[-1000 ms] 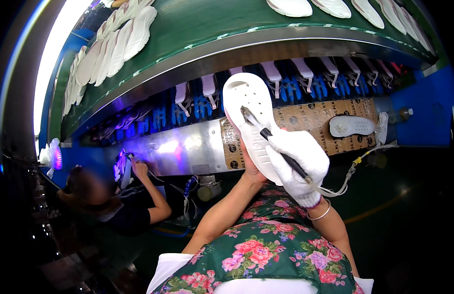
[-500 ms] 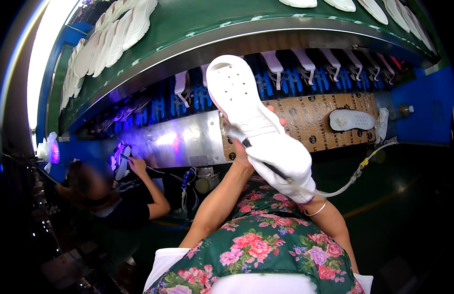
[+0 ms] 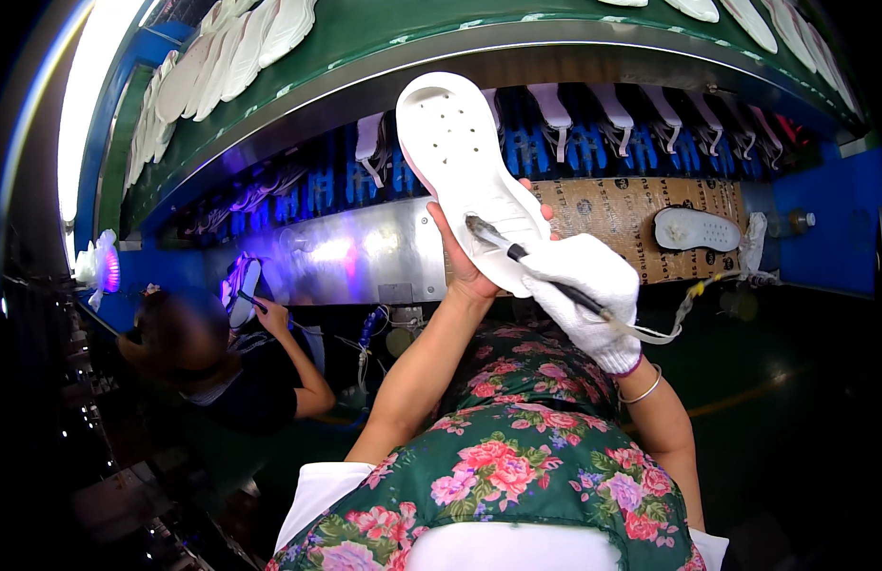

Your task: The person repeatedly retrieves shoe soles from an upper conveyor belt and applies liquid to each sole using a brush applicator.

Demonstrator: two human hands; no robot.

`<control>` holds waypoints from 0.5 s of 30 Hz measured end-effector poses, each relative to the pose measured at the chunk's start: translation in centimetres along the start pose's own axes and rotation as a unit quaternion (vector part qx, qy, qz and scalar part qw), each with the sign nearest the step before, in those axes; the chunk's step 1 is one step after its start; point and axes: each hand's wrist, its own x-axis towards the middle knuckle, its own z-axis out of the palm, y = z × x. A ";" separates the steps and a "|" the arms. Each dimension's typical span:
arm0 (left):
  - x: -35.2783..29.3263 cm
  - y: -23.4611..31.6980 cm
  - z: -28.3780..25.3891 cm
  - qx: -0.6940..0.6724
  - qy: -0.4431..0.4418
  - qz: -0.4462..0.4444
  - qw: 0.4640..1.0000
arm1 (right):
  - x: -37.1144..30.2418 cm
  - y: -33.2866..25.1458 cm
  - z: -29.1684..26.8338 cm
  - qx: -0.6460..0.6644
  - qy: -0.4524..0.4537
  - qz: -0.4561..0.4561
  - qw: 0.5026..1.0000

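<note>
My left hand point(image 3: 465, 268), bare, grips a white shoe sole point(image 3: 465, 169) from below and holds it tilted up in front of me. My right hand point(image 3: 584, 290) wears a white glove and holds a thin dark brush point(image 3: 531, 265) with its tip on the sole's lower part. A thin cord point(image 3: 683, 314) runs from the brush to the right. Both forearms rise from my lap, which is covered by a green flowered apron point(image 3: 517, 466).
A curved green conveyor point(image 3: 384, 38) above carries several white soles point(image 3: 227, 62). Below it hang more soles on blue holders point(image 3: 593, 133). Another sole point(image 3: 696, 229) lies on a cardboard sheet point(image 3: 612, 214). A co-worker point(image 3: 222, 362) sits at the left, brushing a sole.
The sole has been turned and tilted up higher, and my gloved right hand has come back from over it so the brush tip touches its lower part.
</note>
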 end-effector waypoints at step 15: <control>0.5 3.1 1.3 0.071 -0.050 -0.077 0.993 | -0.8 -0.5 1.0 0.079 -0.080 0.003 0.994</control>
